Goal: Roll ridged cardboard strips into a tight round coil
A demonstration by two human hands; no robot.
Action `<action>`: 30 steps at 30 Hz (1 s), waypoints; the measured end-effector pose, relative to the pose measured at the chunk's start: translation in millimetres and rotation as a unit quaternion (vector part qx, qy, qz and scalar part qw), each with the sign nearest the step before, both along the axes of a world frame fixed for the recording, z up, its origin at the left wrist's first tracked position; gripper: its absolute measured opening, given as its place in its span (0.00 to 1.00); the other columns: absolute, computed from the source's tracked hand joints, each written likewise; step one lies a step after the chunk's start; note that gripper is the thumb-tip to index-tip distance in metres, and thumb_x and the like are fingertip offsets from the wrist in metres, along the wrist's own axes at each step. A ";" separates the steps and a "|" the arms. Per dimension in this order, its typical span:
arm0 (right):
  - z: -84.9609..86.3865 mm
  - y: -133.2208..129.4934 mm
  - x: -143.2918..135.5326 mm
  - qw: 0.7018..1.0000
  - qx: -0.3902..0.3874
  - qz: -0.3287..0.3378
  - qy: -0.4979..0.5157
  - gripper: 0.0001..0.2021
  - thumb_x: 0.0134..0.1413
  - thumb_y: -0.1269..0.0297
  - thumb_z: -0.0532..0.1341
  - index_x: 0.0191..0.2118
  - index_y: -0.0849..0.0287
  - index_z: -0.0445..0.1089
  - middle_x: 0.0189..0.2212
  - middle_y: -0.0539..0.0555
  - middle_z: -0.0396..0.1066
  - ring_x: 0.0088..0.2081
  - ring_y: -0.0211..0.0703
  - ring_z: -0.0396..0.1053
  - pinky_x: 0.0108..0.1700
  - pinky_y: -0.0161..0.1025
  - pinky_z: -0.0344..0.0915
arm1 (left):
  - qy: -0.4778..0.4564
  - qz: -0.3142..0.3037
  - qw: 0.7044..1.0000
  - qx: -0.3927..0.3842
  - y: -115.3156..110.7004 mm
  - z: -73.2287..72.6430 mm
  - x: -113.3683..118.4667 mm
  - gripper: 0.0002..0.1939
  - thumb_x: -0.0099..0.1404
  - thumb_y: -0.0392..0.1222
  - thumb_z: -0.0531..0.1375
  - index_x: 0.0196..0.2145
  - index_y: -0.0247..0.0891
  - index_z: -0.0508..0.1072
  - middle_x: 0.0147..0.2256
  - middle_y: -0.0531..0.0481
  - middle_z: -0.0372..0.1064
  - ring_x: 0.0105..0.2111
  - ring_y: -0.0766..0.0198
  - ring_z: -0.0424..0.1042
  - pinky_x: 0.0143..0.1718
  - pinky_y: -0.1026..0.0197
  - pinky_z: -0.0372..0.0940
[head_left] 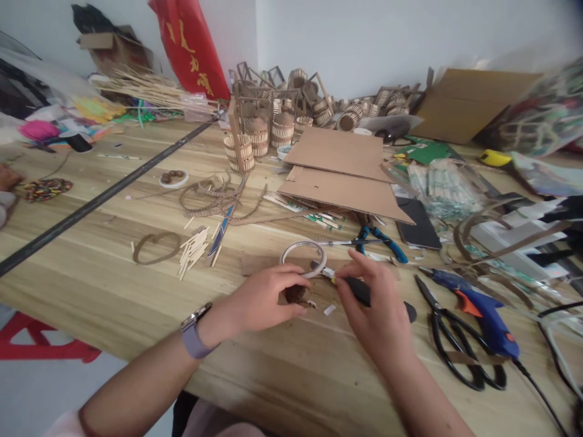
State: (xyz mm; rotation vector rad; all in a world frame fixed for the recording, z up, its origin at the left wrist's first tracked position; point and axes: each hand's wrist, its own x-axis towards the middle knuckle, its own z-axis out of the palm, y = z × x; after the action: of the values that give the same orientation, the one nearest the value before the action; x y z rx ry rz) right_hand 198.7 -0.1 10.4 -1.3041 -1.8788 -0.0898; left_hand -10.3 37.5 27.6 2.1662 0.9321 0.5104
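My left hand [266,297], with a watch on its wrist, curls its fingers and thumb around a small dark brown round piece [296,294] low over the table. My right hand [376,297] is beside it, thumb and index fingertips pinched together; whatever is between them is too small to make out. A roll of white tape [303,244] lies just beyond my left fingers. A black-handled knife [359,291] lies partly behind my right hand. Between the hands is a small white scrap [330,310].
On the right lie black scissors [460,340] and a blue glue gun [483,309]. Pliers [380,240] and cardboard sheets [341,182] are farther back. Short wooden sticks [194,252] and brown strips [157,247] lie left. Small slatted buckets [282,128] crowd the wall.
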 end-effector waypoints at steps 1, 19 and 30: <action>1.4 -1.2 -0.8 1.000 0.000 0.003 0.005 0.24 0.60 0.73 0.58 0.60 0.54 0.56 0.32 0.52 0.75 0.39 0.51 0.71 0.51 0.54 0.64 | 0.000 0.010 1.000 0.003 0.4 -0.4 0.2 0.17 0.57 0.38 0.69 0.45 0.36 0.77 0.52 0.41 0.72 0.51 0.52 0.72 0.53 0.55 0.67; -2.4 -6.5 -9.0 0.993 0.060 -0.030 -0.097 0.26 0.62 0.73 0.58 0.63 0.51 0.54 0.37 0.55 0.78 0.38 0.49 0.74 0.39 0.45 0.65 | 0.036 0.028 0.999 0.030 -8.5 -11.0 3.5 0.16 0.61 0.36 0.63 0.48 0.39 0.74 0.54 0.44 0.70 0.54 0.53 0.69 0.57 0.54 0.64; -11.5 -4.2 -11.9 0.985 0.011 -0.023 -0.172 0.29 0.63 0.75 0.54 0.67 0.58 0.46 0.35 0.56 0.77 0.37 0.51 0.70 0.36 0.44 0.62 | 0.052 0.007 0.998 0.042 -14.1 -14.9 6.5 0.12 0.63 0.35 0.62 0.45 0.40 0.75 0.47 0.46 0.72 0.47 0.55 0.73 0.50 0.57 0.67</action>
State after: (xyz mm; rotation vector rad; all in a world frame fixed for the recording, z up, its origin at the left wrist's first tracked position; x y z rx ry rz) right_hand 186.8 -4.3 -1.0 -1.3842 -2.1275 -0.3810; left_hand -3.7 23.4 12.7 2.2817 0.9972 0.4543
